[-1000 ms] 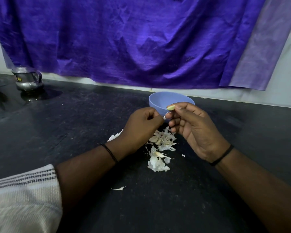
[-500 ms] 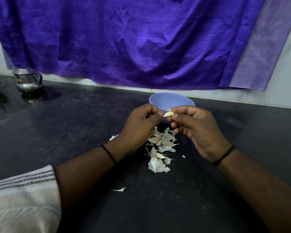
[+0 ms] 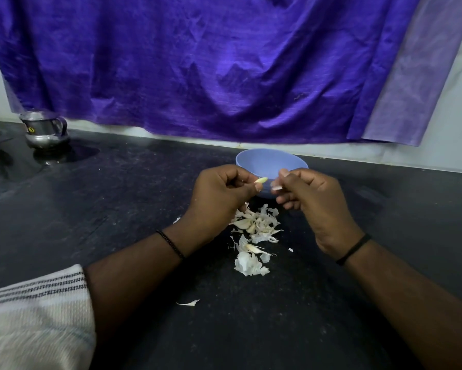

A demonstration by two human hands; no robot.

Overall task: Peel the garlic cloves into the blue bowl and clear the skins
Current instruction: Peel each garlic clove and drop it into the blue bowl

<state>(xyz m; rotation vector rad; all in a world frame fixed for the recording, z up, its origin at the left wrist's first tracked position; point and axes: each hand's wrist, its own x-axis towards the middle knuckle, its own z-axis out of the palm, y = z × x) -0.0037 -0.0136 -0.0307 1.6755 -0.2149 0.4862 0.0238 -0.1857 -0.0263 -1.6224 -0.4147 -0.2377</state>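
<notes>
- Left hand (image 3: 221, 190): fingers curled, thumb and forefinger pinching a pale garlic clove (image 3: 261, 180) whose bare tip pokes out toward the other hand.
- Right hand (image 3: 312, 198): fingers curled, fingertips pinching what looks like a thin strip of skin (image 3: 275, 187); too small to say more of it.
- The hands sit close together but apart, a narrow gap between them; clove and strip do not appear joined.
- Blue bowl (image 3: 271, 161): on the counter (image 3: 117, 209) just beyond both hands, partly hidden by them. Its contents cannot be seen.
- Pile of skins (image 3: 256, 225): on the counter below and between the hands, running back toward the wrists. At least one unpeeled-looking clove lies in it; the count is unclear.
- One stray flake (image 3: 188, 303) lies apart, nearer the left forearm.
- Handling, judged: the clove is small, light, firm and likely slick once bare; it is best held by the sides, with the root end left free.
- The skins are papery, weightless and brittle, and likely to cling to fingers or drift. They are better swept together with the edge of a palm than picked up singly.
- Stage, judged: peeling is under way and clearing has not begun.
</notes>
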